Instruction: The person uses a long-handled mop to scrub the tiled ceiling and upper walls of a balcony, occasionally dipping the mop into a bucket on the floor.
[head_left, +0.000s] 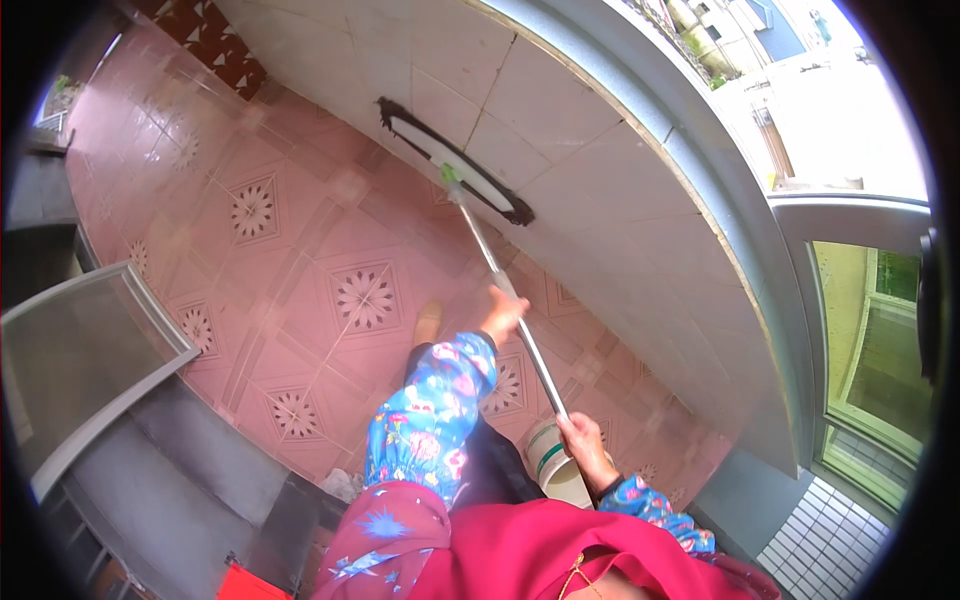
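Note:
A flat mop (454, 166) with a long metal handle has its head pressed against the white tiled wall (570, 142), low down near the floor. The head is pale with a dark fringe and a green joint. Around the middle of the handle my left hand (504, 315) is closed. My right hand (586, 444) grips the handle lower in the picture, nearer my body. Beside my right hand, a white bucket (547, 457) with a green band stands on the floor, partly hidden by my hand and clothing.
Pink patterned tiles cover the floor (300, 262). At the left, a framed screen panel (161, 307) juts out over a grey surface (180, 442). A window sill (675, 146) tops the wall, with an open window sash (814, 300) at the right. One shoe (428, 322) shows.

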